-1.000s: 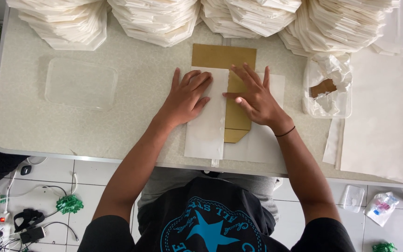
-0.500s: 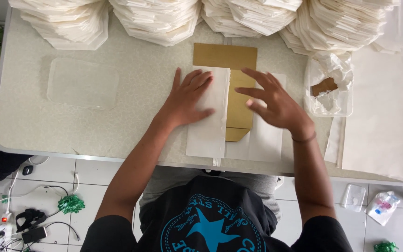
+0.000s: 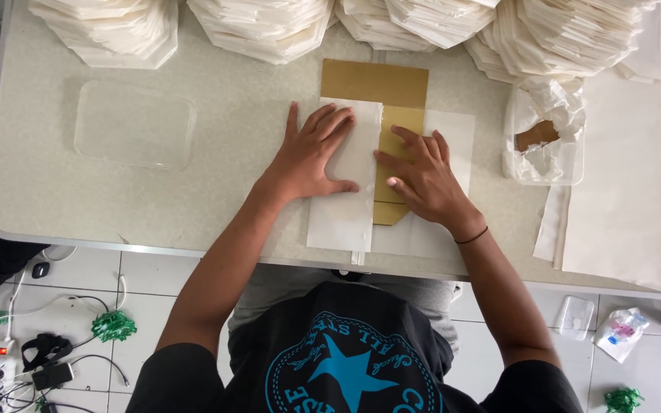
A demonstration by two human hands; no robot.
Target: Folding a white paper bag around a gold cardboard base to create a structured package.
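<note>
Table near edge: the white paper sheet [image 3: 343,218] reaches almost to the near edge of the table [image 3: 78,199], about midway along it.
Left hand: the left hand [image 3: 315,153] lies flat on the folded left flap of the sheet, fingers spread and straight, gripping nothing.
Right hand: the right hand [image 3: 421,177] rests palm down, fingers loosely splayed, tips on the brown card template [image 3: 392,115], clasping nothing.
Right side: a clear tub of paper scraps [image 3: 545,141].
Left side: a clear plastic lid [image 3: 135,126].
Far edge: stacks of folded white paper [image 3: 262,27].
</note>
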